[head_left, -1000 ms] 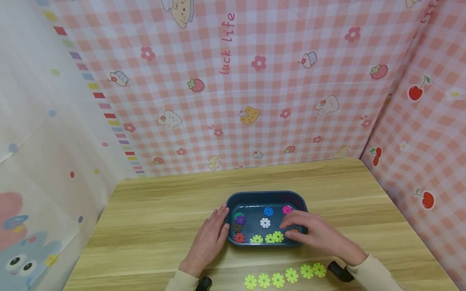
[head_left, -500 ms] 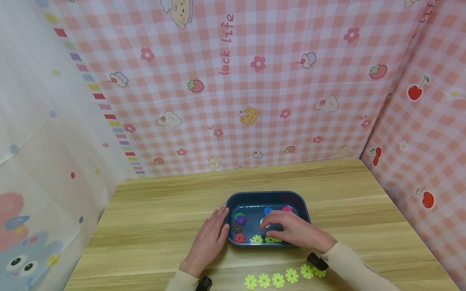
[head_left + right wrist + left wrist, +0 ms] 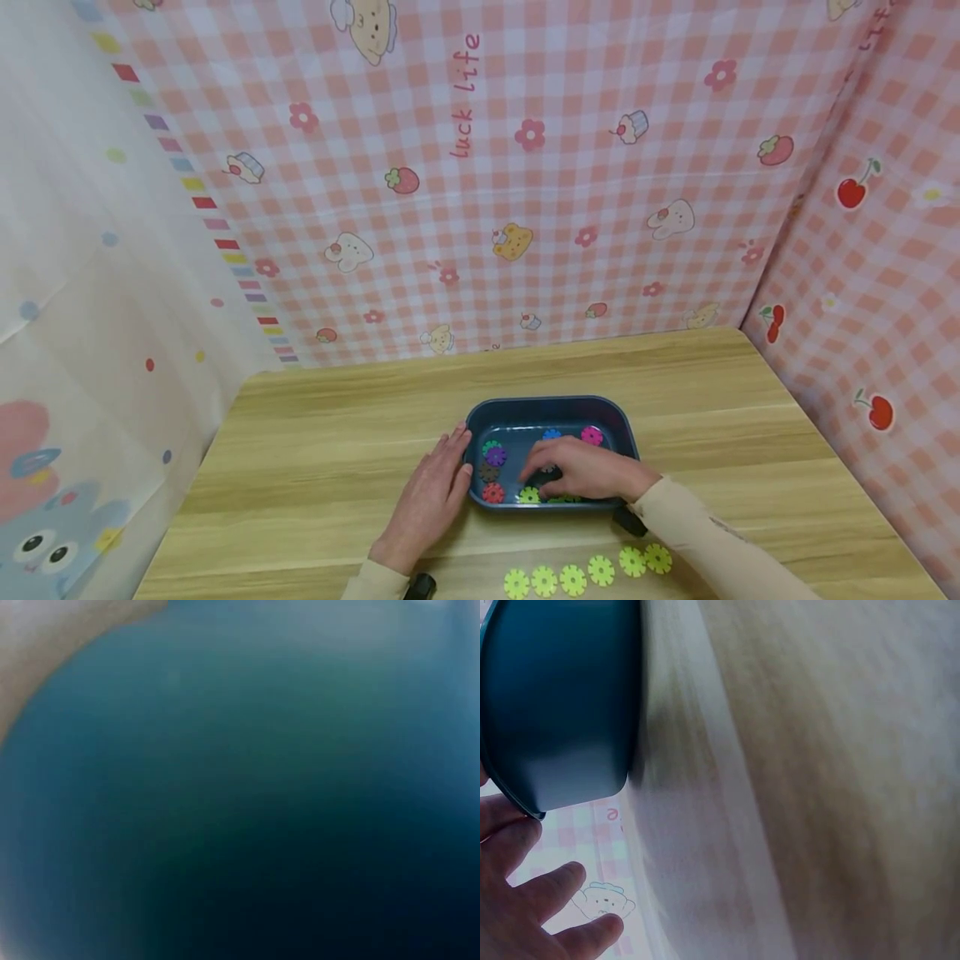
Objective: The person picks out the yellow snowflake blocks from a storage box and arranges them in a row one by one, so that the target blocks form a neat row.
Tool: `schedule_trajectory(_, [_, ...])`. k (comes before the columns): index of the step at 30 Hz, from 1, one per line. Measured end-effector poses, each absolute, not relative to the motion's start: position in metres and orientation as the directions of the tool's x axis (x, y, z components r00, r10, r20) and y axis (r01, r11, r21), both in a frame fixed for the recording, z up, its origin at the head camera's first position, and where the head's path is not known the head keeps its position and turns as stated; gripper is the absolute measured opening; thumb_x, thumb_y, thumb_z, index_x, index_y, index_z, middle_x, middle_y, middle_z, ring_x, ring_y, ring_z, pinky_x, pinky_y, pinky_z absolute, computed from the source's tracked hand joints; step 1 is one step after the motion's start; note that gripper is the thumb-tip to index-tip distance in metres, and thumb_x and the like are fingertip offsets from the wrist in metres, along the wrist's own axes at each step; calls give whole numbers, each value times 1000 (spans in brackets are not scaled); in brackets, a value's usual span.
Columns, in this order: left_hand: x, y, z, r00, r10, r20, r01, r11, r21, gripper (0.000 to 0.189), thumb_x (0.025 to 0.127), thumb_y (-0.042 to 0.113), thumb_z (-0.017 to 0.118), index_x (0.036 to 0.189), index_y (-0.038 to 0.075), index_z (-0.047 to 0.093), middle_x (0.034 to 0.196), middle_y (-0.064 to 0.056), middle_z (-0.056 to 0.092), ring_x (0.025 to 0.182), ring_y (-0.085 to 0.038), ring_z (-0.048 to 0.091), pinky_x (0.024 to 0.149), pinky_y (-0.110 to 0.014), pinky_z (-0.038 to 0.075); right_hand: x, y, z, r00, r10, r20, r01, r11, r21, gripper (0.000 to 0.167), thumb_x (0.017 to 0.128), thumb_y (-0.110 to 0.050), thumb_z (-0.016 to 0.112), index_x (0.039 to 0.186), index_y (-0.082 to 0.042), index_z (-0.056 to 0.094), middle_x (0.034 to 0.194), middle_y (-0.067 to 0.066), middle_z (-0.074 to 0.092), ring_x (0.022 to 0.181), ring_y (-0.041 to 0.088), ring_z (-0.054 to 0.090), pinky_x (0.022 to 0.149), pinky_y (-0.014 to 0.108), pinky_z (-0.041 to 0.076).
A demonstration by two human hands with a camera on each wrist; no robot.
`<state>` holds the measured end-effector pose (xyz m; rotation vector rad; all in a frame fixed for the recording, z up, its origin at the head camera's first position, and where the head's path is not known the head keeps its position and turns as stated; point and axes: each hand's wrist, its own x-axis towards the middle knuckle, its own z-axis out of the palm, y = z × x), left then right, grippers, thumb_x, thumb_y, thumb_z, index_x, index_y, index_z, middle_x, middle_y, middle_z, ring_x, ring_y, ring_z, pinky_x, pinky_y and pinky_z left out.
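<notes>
My left hand (image 3: 427, 496) rests against the left end of a dark blue plastic tray (image 3: 517, 408), its fingers fairly straight; the left wrist view shows fingers (image 3: 551, 889) spread beside the tray wall (image 3: 562, 705). Inside the tray reaches my right hand (image 3: 596, 468), with a gap showing between thumb and bent fingers. Close under its fingertips lies a yellow-green snowflake disc (image 3: 529, 496). More such discs, red (image 3: 492, 493), brown (image 3: 489, 473), purple (image 3: 496, 456), blue (image 3: 551, 434) and pink (image 3: 592, 436), lie in the tray. The hand mostly covers others. The right wrist view is a blur of tray blue.
A row of several yellow-green snowflake discs (image 3: 572, 580) lies on the wooden table (image 3: 337, 433) in front of the tray, below my right forearm. Pink checked cloth (image 3: 420, 217) hangs behind and at the right; white patterned cloth (image 3: 90, 275) hangs at the left.
My right hand has moved left across the tray, from its right end towards the yellow-green disc near the front. The left hand has stayed at the tray's left end.
</notes>
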<state>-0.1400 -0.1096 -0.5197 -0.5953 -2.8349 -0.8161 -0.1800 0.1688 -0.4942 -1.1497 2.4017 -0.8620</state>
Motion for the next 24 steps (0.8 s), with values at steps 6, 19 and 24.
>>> schedule_trajectory(6, [-140,-110,-520,-915,337,223,404,775,486,49,110,25,51,155,6,48,163,-8,42,147,-36,41,114,-63,37,-184,164,-500,-587,-807,-58,-602,484,-636,25,94,-12,77,119,-18,78,117,-14,67,113,3,61,101,30,52])
schedule_trajectory(19, [-139,-109,-520,-915,335,225,404,776,485,49,109,25,51,155,6,48,163,-9,42,147,-36,41,115,-62,37,-184,163,-506,-590,-803,-81,-633,523,-571,30,91,-10,81,119,-20,78,117,-9,59,110,6,56,101,31,51])
schedule_trajectory(24, [-139,-109,-520,-916,332,225,401,774,490,49,109,25,51,155,6,48,162,-9,42,147,-36,41,115,-62,37,-185,161,-508,-594,-800,-85,-638,533,-556,28,91,-10,81,117,-21,78,116,-10,58,110,6,55,101,31,50])
